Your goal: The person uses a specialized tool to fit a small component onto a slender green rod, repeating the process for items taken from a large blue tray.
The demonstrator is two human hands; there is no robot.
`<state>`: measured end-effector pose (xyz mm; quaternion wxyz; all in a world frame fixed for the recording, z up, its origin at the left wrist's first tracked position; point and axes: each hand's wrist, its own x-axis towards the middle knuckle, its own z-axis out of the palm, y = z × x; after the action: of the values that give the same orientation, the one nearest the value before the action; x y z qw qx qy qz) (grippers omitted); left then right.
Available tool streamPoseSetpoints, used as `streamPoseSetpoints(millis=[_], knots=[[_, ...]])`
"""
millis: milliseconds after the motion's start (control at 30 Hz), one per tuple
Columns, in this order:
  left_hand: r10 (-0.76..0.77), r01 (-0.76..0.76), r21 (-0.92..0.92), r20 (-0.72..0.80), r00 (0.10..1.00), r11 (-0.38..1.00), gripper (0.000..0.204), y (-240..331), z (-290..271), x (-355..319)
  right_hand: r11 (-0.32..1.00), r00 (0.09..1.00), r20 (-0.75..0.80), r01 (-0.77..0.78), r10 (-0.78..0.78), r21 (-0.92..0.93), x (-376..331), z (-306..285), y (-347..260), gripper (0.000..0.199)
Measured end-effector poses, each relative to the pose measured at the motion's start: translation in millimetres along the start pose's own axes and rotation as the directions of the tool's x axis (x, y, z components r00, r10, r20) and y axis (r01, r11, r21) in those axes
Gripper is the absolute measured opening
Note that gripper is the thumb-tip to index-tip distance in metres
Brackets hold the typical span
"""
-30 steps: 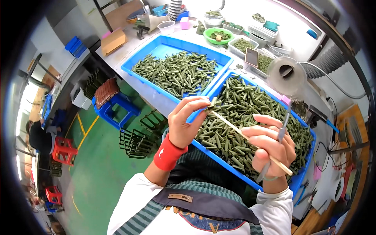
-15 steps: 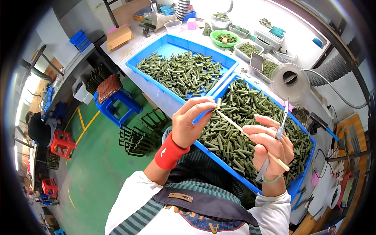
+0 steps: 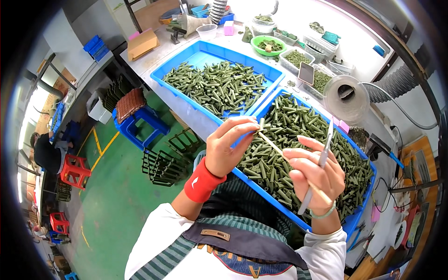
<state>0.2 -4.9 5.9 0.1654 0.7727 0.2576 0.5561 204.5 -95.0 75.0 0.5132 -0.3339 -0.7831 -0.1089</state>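
Green and small, the little piece (image 3: 261,123) looks like a short, thin stub, a bit pale on the side that shows. Fingertips hide some of it. It is up in the air over the far left corner of the near blue tray (image 3: 270,199). At its 8 o'clock is the left hand (image 3: 229,147), pinching it with thumb and fingers. At its 4 o'clock is the right hand (image 3: 317,173), with its fingers curled around two things. One is a thin, pale wooden stick (image 3: 274,144), whose tip comes right up to the low end of the piece; it is too small to tell if it goes inside. The other is a flat grey metal tool (image 3: 327,142), with its sharp end pointing to 1 o'clock.

Under the right hand, the near tray is heaped with short green tubes (image 3: 266,163). Toward 10 o'clock, a second blue tray (image 3: 198,53) has more tubes. Both sit on a pale worktop (image 3: 145,71). At 12 o'clock is a bright green bowl (image 3: 255,43), and at 1 o'clock a phone (image 3: 306,73). Far out at 9 o'clock, a blue stool (image 3: 156,128) stands on the green floor (image 3: 121,186).
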Motion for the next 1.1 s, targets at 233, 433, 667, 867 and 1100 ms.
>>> streamPoseSetpoints(millis=[233, 433, 667, 867, 1100], knots=[[0.037, -0.036, 0.096, -0.012, 0.999, 0.995, 0.036, -7.6, -4.3, -0.9, 0.987, 0.992, -0.096, -0.063, 0.077, 0.146, -1.3, -8.2, -0.5, 0.028], [-0.068, 0.066, -0.034, -0.064, 0.996, 0.997, 0.032, -5.3, -1.0, -1.4, 0.996, 0.995, -0.090, -0.021, 0.029, 0.088, -1.3, -8.1, -1.1, 0.031], [0.127, -0.122, 0.191, -0.016, 0.992, 0.974, 0.035, 0.4, -5.9, 7.6, 0.997, 1.000, -0.013, -0.008, 0.009, 0.071, -4.0, -4.6, -0.9, 0.030], [0.057, -0.053, 0.115, -0.031, 0.998, 0.992, 0.036, -1.3, -7.8, 5.3, 0.993, 1.000, 0.012, -0.020, 0.019, 0.116, -0.8, -3.0, -3.4, 0.029], [0.081, -0.079, 0.142, -0.008, 0.997, 0.987, 0.036, 2.4, -7.6, 7.7, 0.990, 0.998, 0.058, 0.000, -0.008, 0.139, 6.4, -0.3, -5.5, 0.032]])
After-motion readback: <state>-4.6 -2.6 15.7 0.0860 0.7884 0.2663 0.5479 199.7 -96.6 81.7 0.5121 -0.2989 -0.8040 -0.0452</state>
